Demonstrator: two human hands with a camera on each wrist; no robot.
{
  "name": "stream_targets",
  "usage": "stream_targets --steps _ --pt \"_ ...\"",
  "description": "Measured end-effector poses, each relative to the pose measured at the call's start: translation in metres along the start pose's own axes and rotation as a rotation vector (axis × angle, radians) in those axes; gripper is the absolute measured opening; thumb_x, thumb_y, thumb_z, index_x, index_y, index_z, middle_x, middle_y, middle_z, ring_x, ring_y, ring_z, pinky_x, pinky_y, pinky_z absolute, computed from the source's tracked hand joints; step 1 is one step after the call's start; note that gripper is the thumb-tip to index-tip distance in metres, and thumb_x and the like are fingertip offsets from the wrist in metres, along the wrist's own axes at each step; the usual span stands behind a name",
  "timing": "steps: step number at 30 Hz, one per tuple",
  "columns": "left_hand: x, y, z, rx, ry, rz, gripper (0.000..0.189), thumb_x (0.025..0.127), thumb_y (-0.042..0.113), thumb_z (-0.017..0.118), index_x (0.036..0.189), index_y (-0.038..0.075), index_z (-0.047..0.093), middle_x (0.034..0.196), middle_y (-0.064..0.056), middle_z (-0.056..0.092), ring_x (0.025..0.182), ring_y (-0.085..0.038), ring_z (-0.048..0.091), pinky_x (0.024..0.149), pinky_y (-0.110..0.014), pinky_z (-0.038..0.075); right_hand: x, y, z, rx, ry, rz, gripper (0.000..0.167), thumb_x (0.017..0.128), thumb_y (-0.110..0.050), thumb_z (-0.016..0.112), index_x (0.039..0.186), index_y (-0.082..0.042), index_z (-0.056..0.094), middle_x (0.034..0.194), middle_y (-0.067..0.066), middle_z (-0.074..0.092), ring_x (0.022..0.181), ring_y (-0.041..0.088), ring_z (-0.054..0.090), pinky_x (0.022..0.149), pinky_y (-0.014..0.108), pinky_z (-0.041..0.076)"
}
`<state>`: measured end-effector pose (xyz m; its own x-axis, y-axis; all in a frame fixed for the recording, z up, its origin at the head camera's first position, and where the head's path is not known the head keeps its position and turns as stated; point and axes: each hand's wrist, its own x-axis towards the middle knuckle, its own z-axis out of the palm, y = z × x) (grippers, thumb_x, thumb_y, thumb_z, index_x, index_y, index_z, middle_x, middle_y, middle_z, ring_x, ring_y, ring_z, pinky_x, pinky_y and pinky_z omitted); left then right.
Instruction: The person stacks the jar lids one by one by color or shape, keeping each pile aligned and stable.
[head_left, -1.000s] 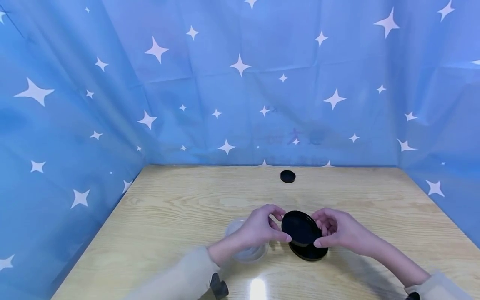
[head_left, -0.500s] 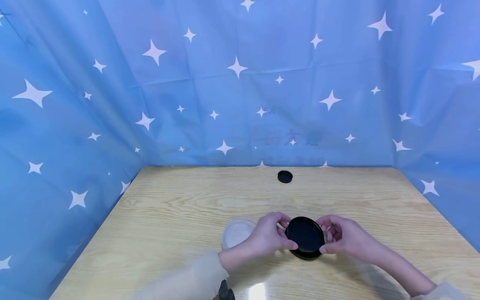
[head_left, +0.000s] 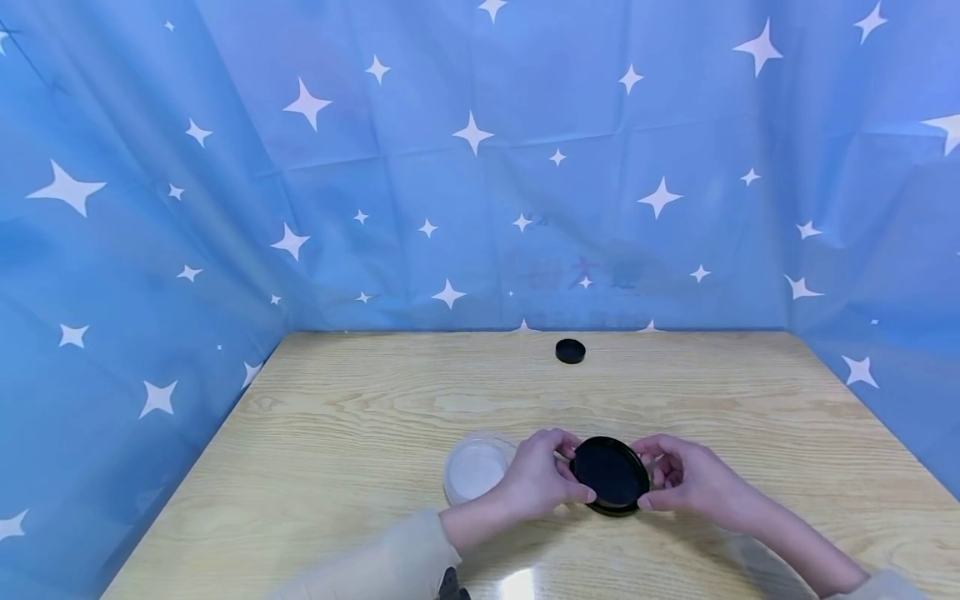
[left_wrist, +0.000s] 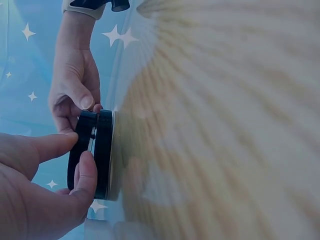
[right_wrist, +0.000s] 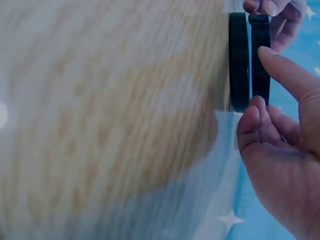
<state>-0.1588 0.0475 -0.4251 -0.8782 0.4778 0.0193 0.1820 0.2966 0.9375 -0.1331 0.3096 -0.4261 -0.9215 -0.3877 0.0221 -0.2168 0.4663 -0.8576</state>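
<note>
Both hands hold a shallow round black dish-like piece (head_left: 611, 471) from opposite sides, just above a second black round piece (right_wrist: 239, 60) of similar size that lies on the table. A thin gap shows between the two in both wrist views. My left hand (head_left: 534, 479) pinches the upper piece's left rim with thumb and fingers. At its right rim, my right hand (head_left: 690, 479) has the thumb at the near edge and curled fingers behind. Left of them sits a clear round plastic container (head_left: 471, 471), partly hidden by the left hand and forearm.
A smaller round black piece (head_left: 570, 351) lies near the table's back edge. The wood-grain table (head_left: 360, 408) is enclosed by a blue curtain (head_left: 405, 175) with white stars at the back and sides.
The upper black piece has come down and slightly right, from tilted and offset to nearly level over the lower one. Both hands have moved with it, keeping their hold.
</note>
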Motion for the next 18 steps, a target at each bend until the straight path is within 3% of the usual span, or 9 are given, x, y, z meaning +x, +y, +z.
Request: stream_targets --steps 18 --pt "-0.0023 -0.0002 0.0022 0.039 -0.003 -0.015 0.059 0.071 -0.003 0.090 0.122 -0.003 0.061 0.106 -0.002 0.052 0.069 -0.002 0.062 0.062 -0.019 0.053 -0.0008 0.0044 0.0020 -0.029 0.033 -0.047 0.070 0.080 -0.007 0.088 0.137 0.013 0.053 0.104 0.013 0.057 0.075 0.010 0.057 0.058 0.027 0.053"
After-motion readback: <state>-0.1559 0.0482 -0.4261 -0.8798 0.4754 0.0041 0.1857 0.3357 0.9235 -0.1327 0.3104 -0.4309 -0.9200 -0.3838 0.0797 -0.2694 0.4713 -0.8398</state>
